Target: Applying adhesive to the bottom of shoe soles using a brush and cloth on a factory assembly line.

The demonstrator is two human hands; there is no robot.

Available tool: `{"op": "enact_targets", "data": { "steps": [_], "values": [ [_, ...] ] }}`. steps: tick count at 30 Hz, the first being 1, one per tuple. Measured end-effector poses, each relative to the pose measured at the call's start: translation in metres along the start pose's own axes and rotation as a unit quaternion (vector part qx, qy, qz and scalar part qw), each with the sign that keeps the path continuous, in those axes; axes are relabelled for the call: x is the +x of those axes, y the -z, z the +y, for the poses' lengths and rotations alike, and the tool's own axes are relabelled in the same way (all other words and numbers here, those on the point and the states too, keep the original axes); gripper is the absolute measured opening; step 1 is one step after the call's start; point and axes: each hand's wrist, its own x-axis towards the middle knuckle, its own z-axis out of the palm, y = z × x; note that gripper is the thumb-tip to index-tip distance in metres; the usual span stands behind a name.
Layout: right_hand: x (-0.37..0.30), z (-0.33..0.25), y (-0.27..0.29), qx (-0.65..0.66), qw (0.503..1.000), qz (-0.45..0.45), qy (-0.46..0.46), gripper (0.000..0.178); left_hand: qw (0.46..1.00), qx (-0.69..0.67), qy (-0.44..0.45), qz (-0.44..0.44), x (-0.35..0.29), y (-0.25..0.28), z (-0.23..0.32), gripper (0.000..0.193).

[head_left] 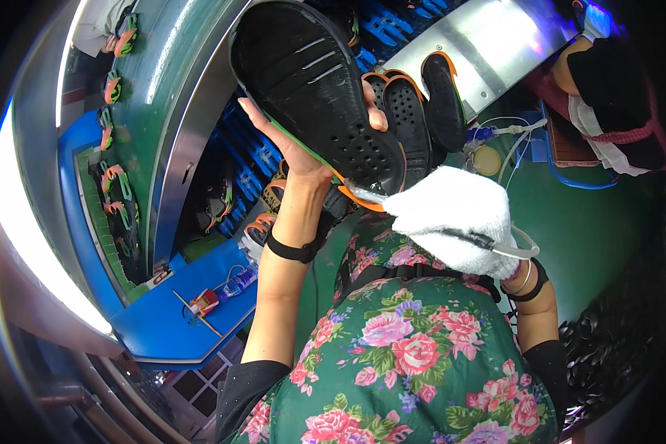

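Observation:
My bare left hand (303, 154) is closed round a large black shoe sole (300, 85) with an orange and green rim. Its inner face is turned up, with small holes clustered toward the nearer end. My right hand (451, 218), in a white knitted glove, grips a thin pale-tipped glue tool (368, 195). The tip reaches the sole's near end, beside the orange rim. A thin hose (524, 246) runs along the glove to my wrist. The fingers inside the glove are hidden.
Beyond the held sole, more black soles (407, 111) stand close together. A green conveyor belt (172, 66) carries orange-trimmed shoe parts at left. A blue table (177, 325) bears a red tool. A round pot (487, 160) with tubes stands at right, near another person's arm (566, 66).

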Motion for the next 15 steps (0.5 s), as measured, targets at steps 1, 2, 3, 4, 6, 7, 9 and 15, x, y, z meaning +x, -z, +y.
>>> {"op": "enact_targets", "data": {
  "steps": [1,2,3,4,6,7,9,15],
  "values": [
    [-0.001,-0.001,0.004,-0.006,1.0,0.003,-0.004,0.018,1.0,0.0,-0.004,-0.014,0.002,0.0,-0.001,0.111],
    [-0.003,-0.002,0.008,-0.017,1.0,0.001,-0.006,0.022,1.0,0.0,-0.01,-0.028,0.004,0.0,-0.002,0.111],
    [-0.004,0.001,0.009,-0.021,1.0,-0.004,-0.002,0.027,1.0,0.003,-0.011,-0.027,0.004,0.0,-0.002,0.111],
    [-0.004,0.001,0.008,-0.018,1.0,-0.006,0.0,0.027,1.0,0.007,-0.013,-0.018,0.003,0.0,-0.001,0.111],
    [-0.006,-0.005,0.004,-0.059,0.998,-0.015,0.005,0.027,1.0,0.011,-0.013,-0.011,0.003,0.0,-0.002,0.112],
    [-0.006,-0.007,0.003,-0.061,0.998,-0.014,0.004,0.027,1.0,0.01,-0.009,-0.015,0.005,0.001,-0.003,0.112],
    [-0.006,-0.008,-0.001,-0.065,0.997,-0.014,0.044,0.028,1.0,0.009,-0.005,-0.018,0.006,0.003,-0.005,0.112],
    [-0.004,-0.011,-0.001,-0.027,0.999,0.02,0.028,0.026,0.999,0.022,0.031,0.004,0.005,0.007,-0.011,0.112]
  ]
}}
